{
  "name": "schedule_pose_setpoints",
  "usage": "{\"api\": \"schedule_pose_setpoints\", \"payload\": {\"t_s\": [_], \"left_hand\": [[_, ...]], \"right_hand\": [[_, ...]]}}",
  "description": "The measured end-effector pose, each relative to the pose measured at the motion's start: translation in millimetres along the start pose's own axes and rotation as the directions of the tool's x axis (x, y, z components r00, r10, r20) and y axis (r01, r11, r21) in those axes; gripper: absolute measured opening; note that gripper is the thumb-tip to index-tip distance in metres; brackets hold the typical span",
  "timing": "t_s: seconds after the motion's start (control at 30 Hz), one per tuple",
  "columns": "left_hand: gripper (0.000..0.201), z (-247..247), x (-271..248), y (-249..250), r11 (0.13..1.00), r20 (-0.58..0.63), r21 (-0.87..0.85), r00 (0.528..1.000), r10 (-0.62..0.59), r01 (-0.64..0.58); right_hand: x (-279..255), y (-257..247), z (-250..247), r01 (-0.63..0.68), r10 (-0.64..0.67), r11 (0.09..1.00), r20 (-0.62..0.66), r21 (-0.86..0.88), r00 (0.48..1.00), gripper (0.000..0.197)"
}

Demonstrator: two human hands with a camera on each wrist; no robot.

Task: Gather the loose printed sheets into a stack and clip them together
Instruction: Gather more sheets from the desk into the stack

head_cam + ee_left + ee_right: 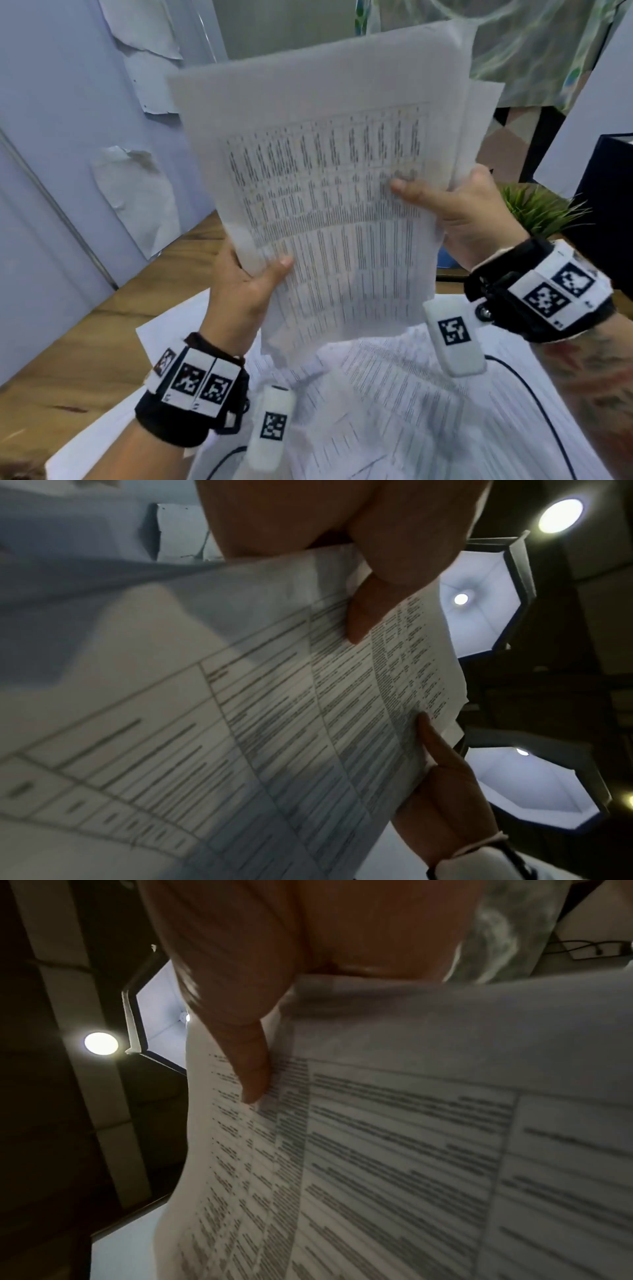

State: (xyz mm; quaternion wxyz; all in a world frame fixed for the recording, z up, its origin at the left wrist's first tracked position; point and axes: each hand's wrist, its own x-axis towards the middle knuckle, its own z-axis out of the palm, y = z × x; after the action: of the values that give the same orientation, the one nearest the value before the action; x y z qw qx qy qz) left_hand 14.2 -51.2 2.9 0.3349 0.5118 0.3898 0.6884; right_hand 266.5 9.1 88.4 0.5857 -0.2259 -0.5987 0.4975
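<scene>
A bundle of printed sheets (329,192) with dense tables is held up in the air in front of me, tilted. My left hand (246,287) pinches its lower left edge, thumb on the front. My right hand (455,212) pinches the right edge, thumb lying across the print. In the left wrist view the sheets (240,710) fill the frame, with my left thumb (363,610) on them and the right hand's thumb (431,739) lower down. The right wrist view shows my right thumb (250,1066) pressed on the sheets (411,1137). More loose printed sheets (394,394) lie spread on the wooden table (102,329). No clip is visible.
A green potted plant (541,209) and a dark box (606,192) stand at the right behind my right hand. A black cable (534,394) runs over the sheets on the table. A pale wall with torn paper patches (137,192) is on the left.
</scene>
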Motion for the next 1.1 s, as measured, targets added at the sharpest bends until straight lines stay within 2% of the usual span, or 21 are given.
{"api": "schedule_pose_setpoints", "payload": {"t_s": [0.07,0.13,0.23,0.3,0.37,0.4,0.47,0.53,0.6,0.63,0.7,0.77,0.8,0.83,0.87,0.9,0.97,1.03,1.1], "left_hand": [[0.090,3.8,-0.4,-5.3,0.999,0.005,-0.014,0.999,0.049,-0.048],[0.092,0.2,-4.7,-13.5,0.999,0.011,-0.009,0.999,0.037,-0.037],[0.074,-4.5,-17.5,-26.5,0.992,0.060,0.058,0.992,-0.112,0.109],[0.054,-5.2,-25.3,-36.5,0.973,0.081,0.139,0.977,-0.197,0.185],[0.028,-4.0,-29.4,-39.9,0.956,0.063,0.229,0.977,-0.202,0.182],[0.023,-1.9,-30.1,-36.4,0.951,0.053,0.266,0.982,-0.180,0.160],[0.032,-2.3,-27.1,-26.8,0.945,0.037,0.297,0.987,-0.154,0.136],[0.031,-14.7,-20.3,-16.7,0.952,0.002,0.261,0.987,-0.163,0.157],[0.027,-34.3,-14.0,-10.6,0.954,-0.054,0.241,0.984,-0.172,0.180],[0.027,-47.6,-12.0,-9.1,0.955,-0.092,0.225,0.980,-0.176,0.193],[0.028,-77.2,-11.2,-8.2,0.956,-0.165,0.145,0.959,-0.232,0.256],[0.034,-106.9,-15.1,-11.1,0.937,-0.211,0.060,0.922,-0.326,0.345],[0.038,-120.8,-18.1,-13.8,0.924,-0.228,0.027,0.902,-0.367,0.382],[0.041,-133.0,-21.6,-16.4,0.911,-0.253,-0.004,0.881,-0.399,0.411],[0.044,-145.6,-24.3,-21.1,0.902,-0.279,-0.030,0.863,-0.421,0.431],[0.046,-156.5,-26.8,-24.9,0.894,-0.296,-0.055,0.848,-0.439,0.444],[0.046,-174.3,-29.6,-32.9,0.881,-0.327,-0.104,0.820,-0.469,0.462],[0.044,-185.9,-30.7,-40.3,0.875,-0.361,-0.124,0.800,-0.480,0.469],[0.043,-188.9,-30.9,-43.7,0.882,-0.385,-0.132,0.796,-0.467,0.453]], "right_hand": [[-2.0,2.6,-3.5,-0.011,0.010,1.000,0.037,0.018,0.999,0.035],[-7.8,15.6,-8.7,-0.067,0.067,0.998,0.024,-0.007,0.997,0.036],[-22.6,45.2,-16.2,-0.173,0.181,0.979,0.071,-0.108,0.981,0.048],[-30.7,60.9,-18.2,-0.213,0.231,0.963,0.098,-0.164,0.968,0.044],[-32.1,67.4,-17.1,-0.215,0.235,0.956,0.081,-0.199,0.969,0.034],[-30.4,66.1,-14.5,-0.206,0.226,0.956,0.077,-0.207,0.971,0.031],[-24.0,59.2,-4.2,-0.186,0.204,0.964,0.078,-0.190,0.976,0.028],[-15.2,53.6,7.7,-0.211,0.220,0.971,0.073,-0.111,0.973,0.022],[-8.3,54.4,17.7,-0.273,0.277,0.960,0.063,-0.059,0.959,0.013],[-6.9,59.0,19.0,-0.328,0.333,0.941,0.045,-0.080,0.942,0.020],[-8.8,76.2,13.8,-0.487,0.502,0.852,0.038,-0.190,0.864,0.034],[-18.9,100.4,5.6,-0.596,0.681,0.682,0.072,-0.424,0.729,0.038],[-24.9,113.1,2.5,-0.581,0.748,0.575,0.082,-0.575,0.659,0.042],[-30.1,124.6,1.5,-0.508,0.787,0.467,0.079,-0.723,0.611,0.048],[-34.4,132.8,4.6,-0.407,0.801,0.374,0.068,-0.833,0.595,0.056],[-36.9,139.7,10.1,-0.322,0.797,0.309,0.059,-0.895,0.602,0.065],[-38.6,147.1,26.4,-0.229,0.789,0.246,0.057,-0.942,0.611,0.077],[-40.6,151.5,46.7,-0.117,0.797,0.169,0.066,-0.979,0.601,0.074],[-44.3,154.7,64.7,-0.002,0.820,0.080,0.065,-0.997,0.569,0.071]]}}
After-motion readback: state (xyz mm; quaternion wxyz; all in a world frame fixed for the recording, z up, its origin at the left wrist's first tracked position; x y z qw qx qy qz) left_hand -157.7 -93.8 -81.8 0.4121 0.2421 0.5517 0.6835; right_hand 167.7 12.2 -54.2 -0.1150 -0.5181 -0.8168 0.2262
